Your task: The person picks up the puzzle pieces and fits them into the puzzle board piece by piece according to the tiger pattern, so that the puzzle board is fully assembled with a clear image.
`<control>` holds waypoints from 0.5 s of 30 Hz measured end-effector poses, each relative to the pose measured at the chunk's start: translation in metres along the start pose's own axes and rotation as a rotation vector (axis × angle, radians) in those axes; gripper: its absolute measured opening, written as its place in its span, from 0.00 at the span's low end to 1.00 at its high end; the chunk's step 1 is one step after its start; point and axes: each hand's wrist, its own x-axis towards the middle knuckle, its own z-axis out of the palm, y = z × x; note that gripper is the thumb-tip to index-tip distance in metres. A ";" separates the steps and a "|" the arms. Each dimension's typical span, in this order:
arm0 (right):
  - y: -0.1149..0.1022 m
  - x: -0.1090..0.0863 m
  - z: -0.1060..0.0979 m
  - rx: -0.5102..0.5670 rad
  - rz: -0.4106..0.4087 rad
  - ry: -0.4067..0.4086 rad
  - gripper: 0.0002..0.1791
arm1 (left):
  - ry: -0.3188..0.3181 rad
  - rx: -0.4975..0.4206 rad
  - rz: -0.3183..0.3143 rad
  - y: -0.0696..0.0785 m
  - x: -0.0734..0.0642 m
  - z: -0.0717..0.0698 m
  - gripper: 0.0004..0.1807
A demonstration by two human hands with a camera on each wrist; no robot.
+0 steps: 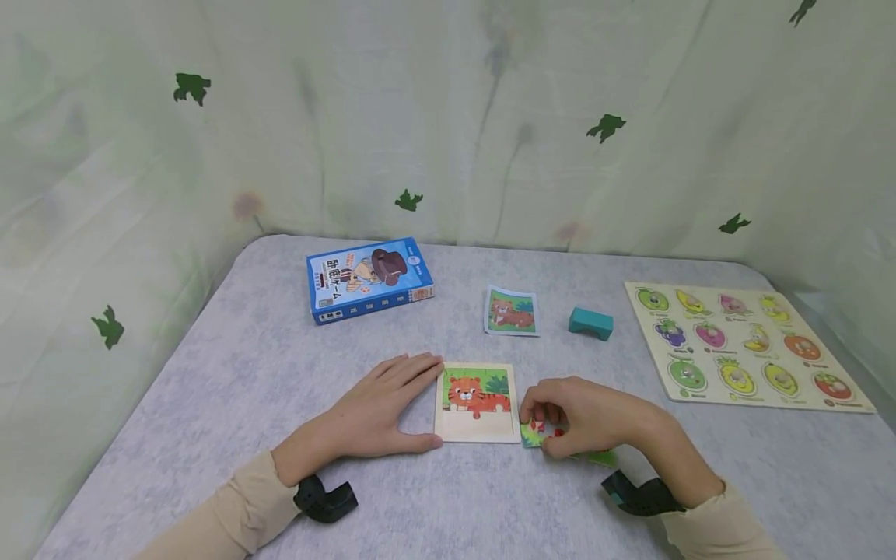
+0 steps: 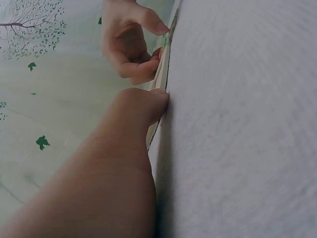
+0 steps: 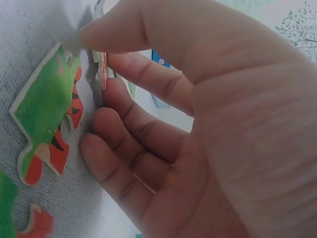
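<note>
My left hand (image 1: pixel 381 408) lies on the table with its fingers stretched out, fingertips and thumb tip at the left edge of a square wooden puzzle tray (image 1: pixel 476 437). The tray's upper part shows an assembled tiger picture (image 1: pixel 477 393); its lower strip is bare wood. Just right of the tray, my right hand (image 1: pixel 591 412) has curled fingers and pinches a puzzle piece (image 1: pixel 533 434) with green and a red flower. Under this hand lie loose puzzle pieces (image 3: pixel 47 104), green with orange tiger parts, partly hidden in the head view.
A picture card (image 1: pixel 512 313) lies behind the tray, with a teal block (image 1: pixel 591 323) to its right. At the back left sits a blue game box (image 1: pixel 371 280). A wooden fruit puzzle board (image 1: pixel 742 346) occupies the right side. A pale curtain (image 1: pixel 448 117) hangs behind the table.
</note>
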 end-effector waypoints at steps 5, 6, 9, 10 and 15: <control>0.001 0.001 0.000 -0.005 0.003 0.018 0.16 | 0.016 -0.002 0.011 0.000 -0.001 0.000 0.57; 0.001 0.001 0.000 -0.007 0.003 0.022 0.16 | 0.017 -0.002 0.012 0.000 -0.001 0.000 0.57; 0.001 0.001 0.000 -0.010 0.003 0.035 0.16 | 0.010 -0.003 0.004 0.000 -0.001 0.001 0.57; 0.001 0.002 0.000 -0.010 0.002 0.038 0.16 | 0.007 -0.002 0.003 0.000 -0.001 0.001 0.57; 0.002 0.002 -0.001 -0.012 -0.001 0.056 0.16 | 0.009 -0.001 0.005 0.000 0.000 0.001 0.57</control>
